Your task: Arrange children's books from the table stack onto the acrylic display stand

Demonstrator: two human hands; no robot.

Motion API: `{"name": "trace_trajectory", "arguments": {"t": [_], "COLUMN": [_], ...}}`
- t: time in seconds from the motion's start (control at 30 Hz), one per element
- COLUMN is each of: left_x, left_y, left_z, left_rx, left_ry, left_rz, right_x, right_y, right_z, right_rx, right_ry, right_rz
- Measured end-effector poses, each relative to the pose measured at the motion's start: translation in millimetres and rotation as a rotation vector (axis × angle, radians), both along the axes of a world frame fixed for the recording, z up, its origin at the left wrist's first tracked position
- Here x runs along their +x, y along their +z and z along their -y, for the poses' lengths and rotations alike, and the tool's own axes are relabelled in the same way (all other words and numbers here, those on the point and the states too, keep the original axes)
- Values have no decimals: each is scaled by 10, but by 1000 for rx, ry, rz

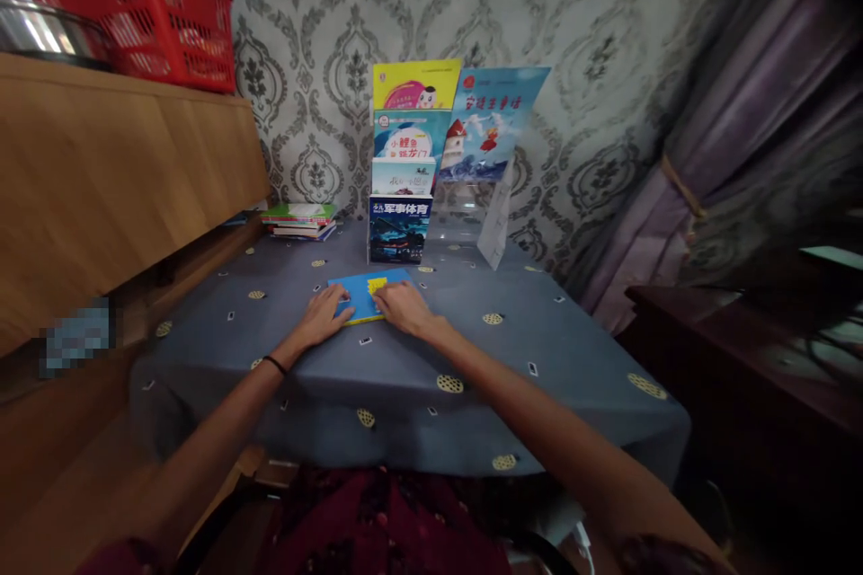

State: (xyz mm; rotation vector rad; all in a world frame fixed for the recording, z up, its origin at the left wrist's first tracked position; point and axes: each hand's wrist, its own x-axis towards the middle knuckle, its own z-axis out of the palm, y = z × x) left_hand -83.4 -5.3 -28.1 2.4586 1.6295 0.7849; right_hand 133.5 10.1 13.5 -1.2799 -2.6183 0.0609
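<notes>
A blue book [360, 284] with a yellow patch on its cover and a yellow lower edge lies on the cloth-covered table. My left hand [324, 314] rests over its left end, thumb apart from the fingers near the front edge. Across the right part of the cover lies my right hand [405, 307], its slightly bent fingertips at the yellow patch. Neither hand visibly lifts the book. Just behind it, a dark blue book [399, 232] stands at the front of a clear tiered rack [462, 220].
More books stand in the rack, including a yellow book [418, 76] and a large blue storybook [499, 121]. A book stack [300, 220] lies at the back left. The wooden cabinet [121, 162] at left holds a red basket [162, 9]. Dark furniture [734, 341] stands at right.
</notes>
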Motion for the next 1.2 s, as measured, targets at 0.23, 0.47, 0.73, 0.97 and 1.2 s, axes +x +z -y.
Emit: {"name": "trace_trajectory", "arguments": {"t": [0.23,0.47,0.73,0.97,1.2], "left_x": [38,25,-1,-89,-54], "left_y": [28,-54,228,246,246], "left_z": [26,28,-97,-403,-435], "left_rx": [43,2,-161,-272,-200], "left_ry": [-21,30,-21,-54,-78], "left_rz": [-27,-57,-213,-227,-318], "right_x": [-495,17,539,542,536], "right_y": [-71,-151,-324,-411,-377], "right_z": [-189,-559,-771,-806,-797], "right_rx": [-81,-159,-95,-35,-92], "right_ry": [83,4,-118,-87,-105], "right_rz": [-6,-6,-53,-96,-76]}}
